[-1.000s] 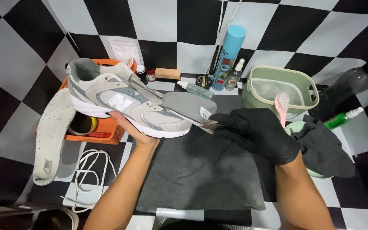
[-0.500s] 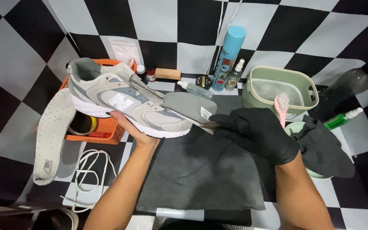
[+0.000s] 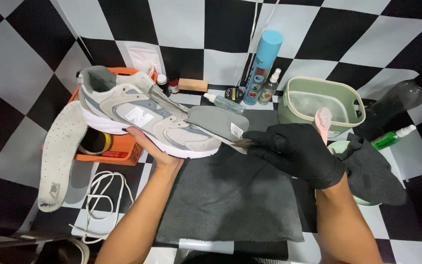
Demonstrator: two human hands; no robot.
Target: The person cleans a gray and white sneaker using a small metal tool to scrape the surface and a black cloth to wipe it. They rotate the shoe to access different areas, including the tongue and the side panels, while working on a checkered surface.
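A dark grey cloth [image 3: 230, 205] lies nearest to you on the checkered desk [image 3: 416, 195]. Above its far edge, your bare left hand [image 3: 155, 149] holds the grey sneaker [image 3: 142, 117] from below, the grip closed on its sole. Your gloved right hand [image 3: 296, 152] is closed on a small brush [image 3: 242, 143] touching the pulled-out tongue. Farther away stand a green basin [image 3: 352, 105] and a blue spray can [image 3: 262, 66].

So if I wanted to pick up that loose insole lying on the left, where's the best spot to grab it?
Probably pinch the insole across its narrow middle, coming from its open left side: it lies flat and long, and the orange basket crowds its right edge.
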